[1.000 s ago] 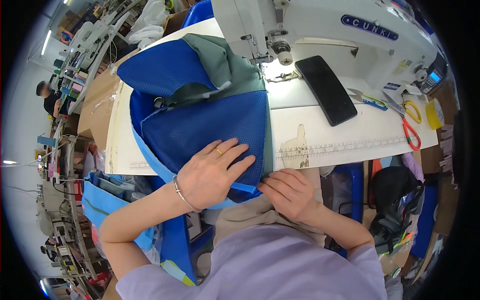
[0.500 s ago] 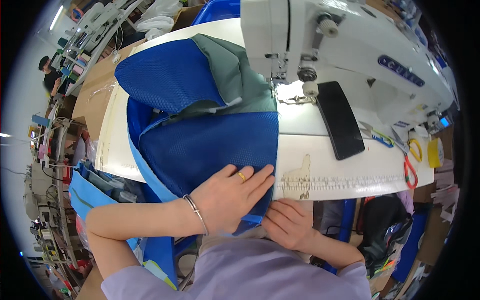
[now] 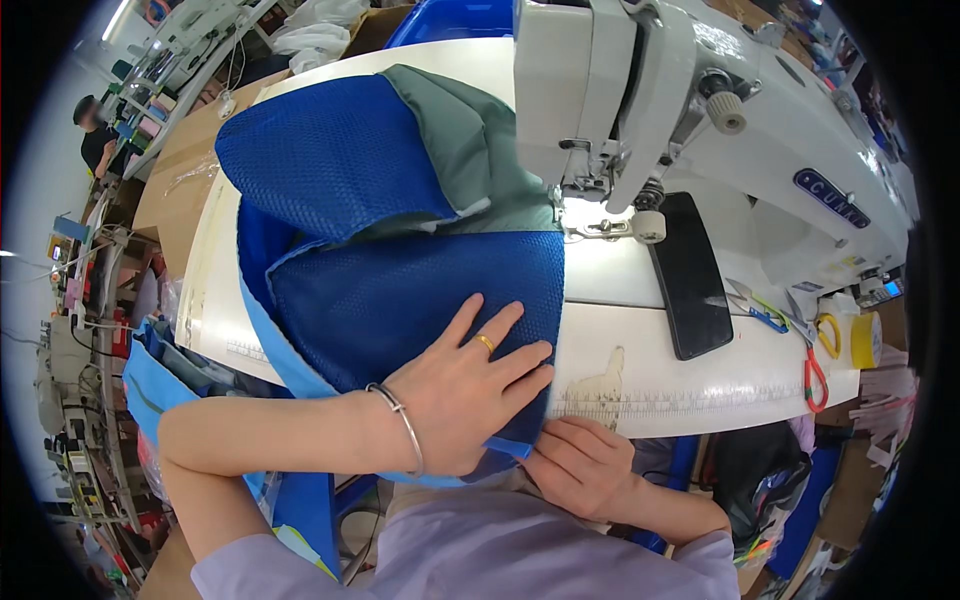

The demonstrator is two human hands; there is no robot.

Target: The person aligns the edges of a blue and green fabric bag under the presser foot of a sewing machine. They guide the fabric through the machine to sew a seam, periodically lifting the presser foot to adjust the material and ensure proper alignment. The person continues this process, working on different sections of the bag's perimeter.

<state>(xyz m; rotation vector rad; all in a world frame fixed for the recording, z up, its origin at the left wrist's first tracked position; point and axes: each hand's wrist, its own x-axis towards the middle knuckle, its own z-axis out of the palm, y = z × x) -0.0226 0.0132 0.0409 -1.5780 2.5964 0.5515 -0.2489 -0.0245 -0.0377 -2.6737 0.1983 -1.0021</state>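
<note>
A blue mesh fabric piece (image 3: 400, 300) with grey-green lining (image 3: 465, 130) and a light-blue border (image 3: 270, 335) lies on the white sewing table. Its right edge runs up to the lit presser foot (image 3: 600, 228) of the white sewing machine (image 3: 720, 120). My left hand (image 3: 465, 385) rests on the mesh with its fingers spread, pressing it down. At the table's front edge, my right hand (image 3: 580, 465) has its fingers closed on the fabric's lower right corner, beside a small bright-blue flap (image 3: 510, 446). Its fingertips are partly hidden.
A black phone (image 3: 692, 278) lies right of the presser foot. Beyond it are blue-handled snips (image 3: 765, 312), red-handled scissors (image 3: 815, 375) and a yellow tape roll (image 3: 866, 340). More blue fabric (image 3: 165, 385) hangs at the left. A person (image 3: 97, 140) is far off at left.
My left hand's fingers have spread apart on the mesh. My right hand stays at the fabric's corner. The whole view has shifted a little.
</note>
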